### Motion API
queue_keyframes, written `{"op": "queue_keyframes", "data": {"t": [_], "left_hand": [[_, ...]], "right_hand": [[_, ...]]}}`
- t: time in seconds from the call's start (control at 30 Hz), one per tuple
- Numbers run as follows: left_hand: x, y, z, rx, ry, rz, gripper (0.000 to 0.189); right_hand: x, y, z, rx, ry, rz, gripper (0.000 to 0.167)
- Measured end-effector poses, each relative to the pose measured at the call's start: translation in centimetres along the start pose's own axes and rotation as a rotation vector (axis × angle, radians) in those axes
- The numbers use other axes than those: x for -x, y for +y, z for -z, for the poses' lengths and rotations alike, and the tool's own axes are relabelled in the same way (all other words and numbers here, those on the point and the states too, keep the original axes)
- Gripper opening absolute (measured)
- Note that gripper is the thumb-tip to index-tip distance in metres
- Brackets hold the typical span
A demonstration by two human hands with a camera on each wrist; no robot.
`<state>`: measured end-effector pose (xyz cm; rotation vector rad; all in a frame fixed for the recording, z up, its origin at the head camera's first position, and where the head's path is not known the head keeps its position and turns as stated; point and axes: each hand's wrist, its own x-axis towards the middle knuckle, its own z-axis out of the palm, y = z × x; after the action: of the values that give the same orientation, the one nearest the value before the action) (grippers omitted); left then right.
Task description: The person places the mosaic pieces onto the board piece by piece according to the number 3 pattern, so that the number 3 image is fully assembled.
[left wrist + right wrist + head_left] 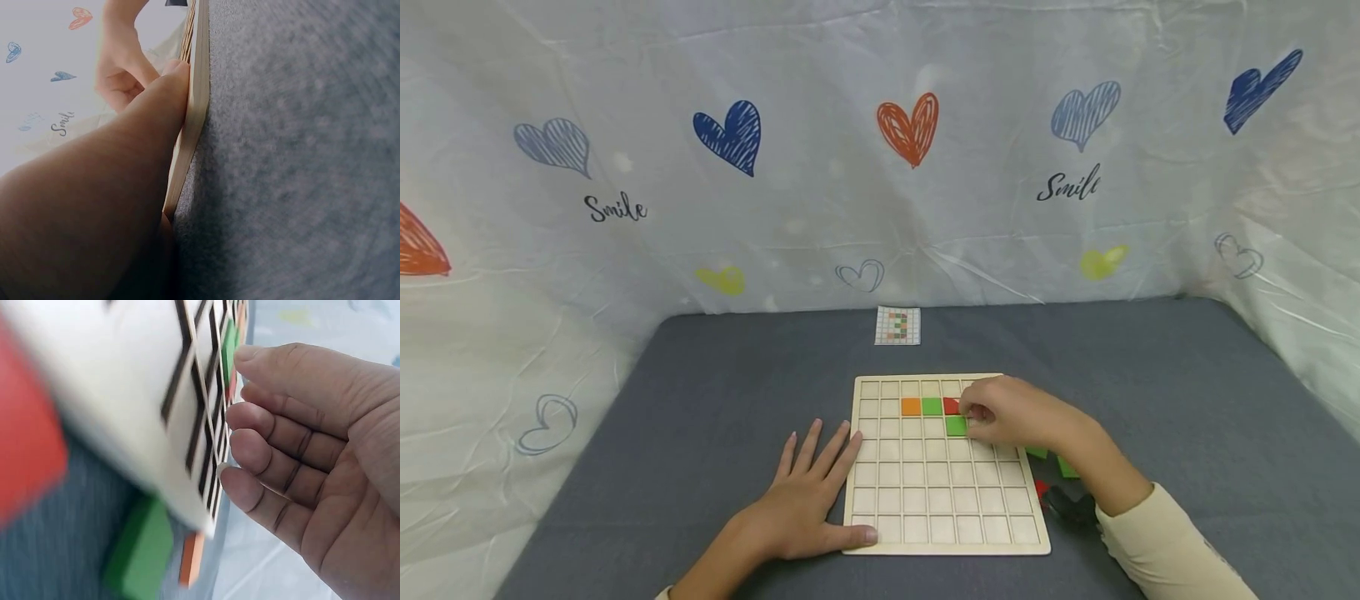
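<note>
A pale wooden grid board point(917, 502) lies on the dark cloth. My left hand point(801, 508) is spread flat along its left side, thumb on the near left corner and fingertips by the left edge. In the left wrist view, that thumb point(153, 100) lies along the board's rim. Curled over the board's upper right is my right hand point(1018, 412), fingertips right at a red tile point(951, 406) and a green tile point(957, 426). I cannot tell whether it pinches either one. An orange tile point(911, 407) and another green tile point(932, 407) sit in the same row as the red one.
Loose green tiles point(1068, 468) and a red tile point(1041, 490) lie beyond the board's right edge, partly under my right forearm. A black object point(1071, 507) is beside my right sleeve. Behind the board lies a small pattern card point(897, 326); a heart-printed sheet point(805, 200) hangs behind.
</note>
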<state>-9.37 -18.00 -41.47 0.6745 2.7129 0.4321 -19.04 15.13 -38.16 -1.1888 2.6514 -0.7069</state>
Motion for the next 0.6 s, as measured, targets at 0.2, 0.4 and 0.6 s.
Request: {"op": "queue_keyframes", "data": {"t": [0.2, 0.4, 0.6], "left_hand": [[-0.2, -0.1, -0.2, -0.001, 0.006, -0.006, 0.113], [-0.1, -0.1, -0.1, -0.001, 0.0, -0.004, 0.113], [0.0, 0.1, 0.1, 0.007, -0.004, 0.001, 0.112]], "right_hand": [[2.3, 1.8, 1.4, 0.023, 0.067, -0.054, 0.016], [4.3, 3.7, 2.2, 0.068, 0.083, -0.166, 0.022], [5.0, 4.7, 2.2, 0.108, 0.077, -0.203, 0.031]]}}
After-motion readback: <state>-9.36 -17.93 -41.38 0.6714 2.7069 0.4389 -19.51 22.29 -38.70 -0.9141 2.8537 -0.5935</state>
